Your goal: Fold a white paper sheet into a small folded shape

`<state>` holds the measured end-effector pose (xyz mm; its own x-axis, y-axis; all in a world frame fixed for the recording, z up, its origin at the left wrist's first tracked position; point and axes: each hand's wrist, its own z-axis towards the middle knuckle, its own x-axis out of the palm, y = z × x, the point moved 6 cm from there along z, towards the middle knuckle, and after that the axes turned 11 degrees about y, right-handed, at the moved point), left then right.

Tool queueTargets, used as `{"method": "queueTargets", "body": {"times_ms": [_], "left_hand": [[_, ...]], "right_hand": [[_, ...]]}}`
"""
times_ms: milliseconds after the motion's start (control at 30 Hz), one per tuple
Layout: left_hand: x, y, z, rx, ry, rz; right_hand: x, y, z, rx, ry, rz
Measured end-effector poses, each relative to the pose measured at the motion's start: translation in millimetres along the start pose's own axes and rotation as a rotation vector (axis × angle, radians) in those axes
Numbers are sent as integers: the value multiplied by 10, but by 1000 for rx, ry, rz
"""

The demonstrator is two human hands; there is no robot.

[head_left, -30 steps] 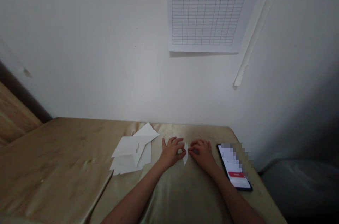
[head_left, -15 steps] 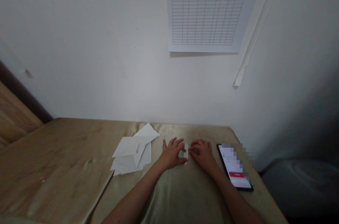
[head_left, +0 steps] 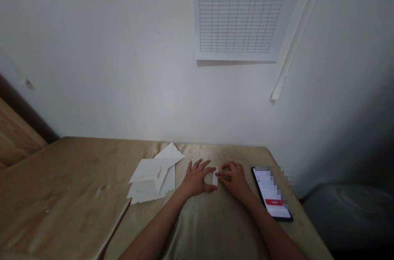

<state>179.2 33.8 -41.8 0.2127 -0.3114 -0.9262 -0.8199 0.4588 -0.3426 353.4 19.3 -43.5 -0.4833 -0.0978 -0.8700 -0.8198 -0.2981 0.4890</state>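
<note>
A small, narrow piece of folded white paper (head_left: 215,179) lies upright in the view on the tan-covered surface between my hands. My left hand (head_left: 197,178) holds it from the left, thumb at its near end and index finger at its far end, with the other fingers spread. On the paper's right edge, my right hand (head_left: 234,176) pinches with thumb and index fingertips. Left of my left hand sits a loose pile of white paper sheets (head_left: 147,182), overlapping at angles.
A phone (head_left: 271,194) with a lit screen lies right of my right hand, near the surface's right edge. A printed table sheet (head_left: 237,22) hangs on the white wall (head_left: 123,67) behind. A dark grey rounded object (head_left: 347,210) stands beyond the right edge.
My left hand's thumb and index finger have spread further apart along the paper. The folded paper looks flatter and its face shows more. My right hand has shifted slightly left.
</note>
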Motion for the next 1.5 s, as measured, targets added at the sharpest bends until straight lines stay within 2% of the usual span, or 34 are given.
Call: {"method": "queueTargets", "body": {"times_ms": [433,867,1133,1333,1500], "left_hand": [[-11,24,3,-45,13,19],[-23,-1,-4,-40,8,2],[-25,-42,-32,15,-58,-30],[-33,-58,-64,79,-103,-45],[-28,-54,-71,90,-119,-38]], "right_hand": [[-75,60,-10,99,89,-114],[-11,-38,55,139,1,-206],[27,-55,46,116,-13,-254],[24,-102,20,117,-64,-202],[-48,-4,-15,-21,-78,-94]]}}
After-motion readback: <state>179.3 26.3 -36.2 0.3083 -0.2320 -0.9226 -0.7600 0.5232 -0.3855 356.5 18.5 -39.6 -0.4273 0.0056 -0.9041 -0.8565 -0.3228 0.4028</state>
